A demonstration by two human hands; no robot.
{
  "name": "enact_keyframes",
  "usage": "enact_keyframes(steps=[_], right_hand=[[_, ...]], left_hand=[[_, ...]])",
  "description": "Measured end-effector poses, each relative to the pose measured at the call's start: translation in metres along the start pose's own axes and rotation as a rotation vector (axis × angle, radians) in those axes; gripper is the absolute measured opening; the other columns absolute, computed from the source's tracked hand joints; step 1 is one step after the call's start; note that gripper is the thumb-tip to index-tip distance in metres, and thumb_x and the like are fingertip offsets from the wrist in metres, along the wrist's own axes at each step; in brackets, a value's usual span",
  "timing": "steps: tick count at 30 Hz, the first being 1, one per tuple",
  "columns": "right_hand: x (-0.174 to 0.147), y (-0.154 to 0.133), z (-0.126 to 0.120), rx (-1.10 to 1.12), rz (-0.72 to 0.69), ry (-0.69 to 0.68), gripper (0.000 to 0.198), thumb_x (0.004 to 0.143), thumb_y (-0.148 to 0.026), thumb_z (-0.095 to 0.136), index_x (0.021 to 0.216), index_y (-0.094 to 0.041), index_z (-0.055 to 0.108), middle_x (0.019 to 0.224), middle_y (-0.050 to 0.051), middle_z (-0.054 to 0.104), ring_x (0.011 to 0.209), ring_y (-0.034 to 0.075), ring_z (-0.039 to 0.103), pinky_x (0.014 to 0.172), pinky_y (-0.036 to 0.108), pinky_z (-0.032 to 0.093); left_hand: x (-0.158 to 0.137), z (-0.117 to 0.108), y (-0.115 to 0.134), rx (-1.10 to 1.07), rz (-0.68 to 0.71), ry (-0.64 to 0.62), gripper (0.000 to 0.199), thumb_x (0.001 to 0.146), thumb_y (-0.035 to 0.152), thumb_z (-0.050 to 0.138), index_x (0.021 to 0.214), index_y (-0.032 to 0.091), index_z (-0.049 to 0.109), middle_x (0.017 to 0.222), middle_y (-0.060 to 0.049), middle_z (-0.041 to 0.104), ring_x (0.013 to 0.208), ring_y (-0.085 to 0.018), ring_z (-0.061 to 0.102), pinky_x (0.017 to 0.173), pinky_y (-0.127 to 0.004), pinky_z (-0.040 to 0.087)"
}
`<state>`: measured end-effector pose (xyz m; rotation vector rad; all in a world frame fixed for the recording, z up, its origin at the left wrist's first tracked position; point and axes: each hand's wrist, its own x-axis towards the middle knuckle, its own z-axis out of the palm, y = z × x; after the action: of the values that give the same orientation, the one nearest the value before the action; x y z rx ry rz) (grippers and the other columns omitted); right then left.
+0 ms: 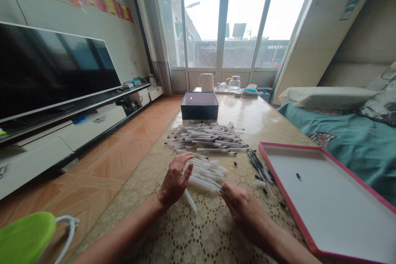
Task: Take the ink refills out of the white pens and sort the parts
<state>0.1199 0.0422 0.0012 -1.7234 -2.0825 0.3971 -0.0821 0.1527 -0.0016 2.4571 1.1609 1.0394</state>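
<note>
My left hand (176,179) rests at the left side of a pile of whitish translucent pen barrels (206,173). Its fingers are stretched out and its thumb stands apart, with one barrel (190,200) lying just below. To the right of the pile, my right hand (243,206) is closed in a pinch on the end of a thin pen (216,183); the fingertips are partly blurred. Beyond these lies a larger heap of white pens with dark tips (207,138). A bunch of dark, thin pen parts (260,165) lies to the right.
A pink-rimmed white tray (309,239) holds a small black cap (298,176). A dark open box (199,111) stands behind the heap. Farther back are a kettle (206,82) and a glass jug (234,83). A green stool (26,235) stands at lower left.
</note>
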Motion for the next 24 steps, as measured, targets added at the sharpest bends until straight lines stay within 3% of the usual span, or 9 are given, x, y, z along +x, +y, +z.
enact_keyframes(steps=[4, 7, 9, 11, 14, 17, 20, 24], right_hand=[[-0.017, -0.002, 0.005, 0.077, -0.010, 0.022, 0.019, 0.092, -0.028, 0.034, 0.084, -0.021, 0.050, 0.070, 0.002, 0.063, 0.062, 0.016, 0.059, 0.055, 0.023, 0.035], [-0.021, -0.009, 0.011, 0.176, -0.035, 0.029, 0.025, 0.093, -0.032, 0.033, 0.077, -0.021, 0.048, 0.068, 0.001, 0.062, 0.061, 0.014, 0.057, 0.055, 0.022, 0.036], [-0.021, -0.015, 0.014, 0.230, -0.055, 0.027, 0.026, 0.094, -0.033, 0.033, 0.076, -0.021, 0.048, 0.065, 0.000, 0.060, 0.059, 0.013, 0.055, 0.055, 0.021, 0.036], [-0.020, -0.020, 0.016, 0.281, -0.082, 0.030, 0.026, 0.093, -0.033, 0.034, 0.076, -0.021, 0.049, 0.067, 0.000, 0.060, 0.060, 0.013, 0.055, 0.056, 0.022, 0.037], [-0.019, -0.021, 0.018, 0.424, -0.112, -0.002, 0.027, 0.093, -0.036, 0.036, 0.079, -0.019, 0.053, 0.071, 0.001, 0.062, 0.064, 0.013, 0.057, 0.060, 0.022, 0.040], [-0.021, -0.014, 0.018, 0.673, 0.050, 0.005, 0.039, 0.093, -0.045, 0.030, 0.077, -0.018, 0.053, 0.061, -0.001, 0.057, 0.050, 0.010, 0.053, 0.048, 0.020, 0.038], [-0.023, -0.006, 0.015, 0.875, 0.206, 0.013, 0.048, 0.091, -0.054, 0.026, 0.069, -0.018, 0.049, 0.051, -0.005, 0.049, 0.035, 0.007, 0.040, 0.035, 0.018, 0.029], [-0.024, -0.001, 0.012, 0.787, 0.125, 0.017, 0.049, 0.090, -0.054, 0.031, 0.068, -0.017, 0.053, 0.047, -0.005, 0.047, 0.040, 0.008, 0.042, 0.042, 0.019, 0.032]], left_hand=[[-0.023, -0.016, 0.019, -0.160, -0.101, 0.077, 0.028, 0.084, 0.030, 0.050, 0.107, 0.017, 0.059, 0.111, -0.012, 0.060, 0.109, -0.024, 0.052, 0.094, -0.041, 0.039], [-0.041, -0.014, 0.046, -0.526, -0.433, 0.055, 0.029, 0.079, 0.036, 0.057, 0.102, 0.018, 0.062, 0.087, -0.006, 0.064, 0.076, -0.019, 0.061, 0.066, -0.031, 0.049], [-0.052, -0.006, 0.063, -0.853, -0.656, -0.083, 0.034, 0.074, 0.040, 0.063, 0.099, 0.017, 0.063, 0.075, -0.002, 0.062, 0.052, -0.012, 0.055, 0.046, -0.023, 0.043], [-0.058, 0.004, 0.075, -1.073, -0.772, -0.129, 0.035, 0.070, 0.040, 0.068, 0.096, 0.016, 0.065, 0.065, 0.001, 0.060, 0.044, -0.007, 0.048, 0.041, -0.019, 0.036], [-0.062, 0.013, 0.082, -1.226, -0.792, -0.065, 0.028, 0.068, 0.036, 0.071, 0.084, 0.014, 0.069, 0.052, 0.003, 0.057, 0.043, -0.007, 0.047, 0.043, -0.018, 0.036], [-0.060, 0.014, 0.080, -1.319, -0.820, 0.082, 0.021, 0.067, 0.033, 0.073, 0.076, 0.014, 0.069, 0.057, 0.001, 0.062, 0.051, -0.009, 0.056, 0.049, -0.018, 0.043], [-0.059, 0.009, 0.076, -1.390, -0.887, 0.174, 0.020, 0.067, 0.032, 0.073, 0.077, 0.015, 0.069, 0.063, 0.000, 0.066, 0.058, -0.011, 0.061, 0.056, -0.020, 0.048], [-0.059, 0.006, 0.073, -1.413, -0.905, 0.168, 0.020, 0.069, 0.031, 0.072, 0.080, 0.014, 0.069, 0.067, -0.002, 0.068, 0.061, -0.012, 0.063, 0.061, -0.022, 0.050]])
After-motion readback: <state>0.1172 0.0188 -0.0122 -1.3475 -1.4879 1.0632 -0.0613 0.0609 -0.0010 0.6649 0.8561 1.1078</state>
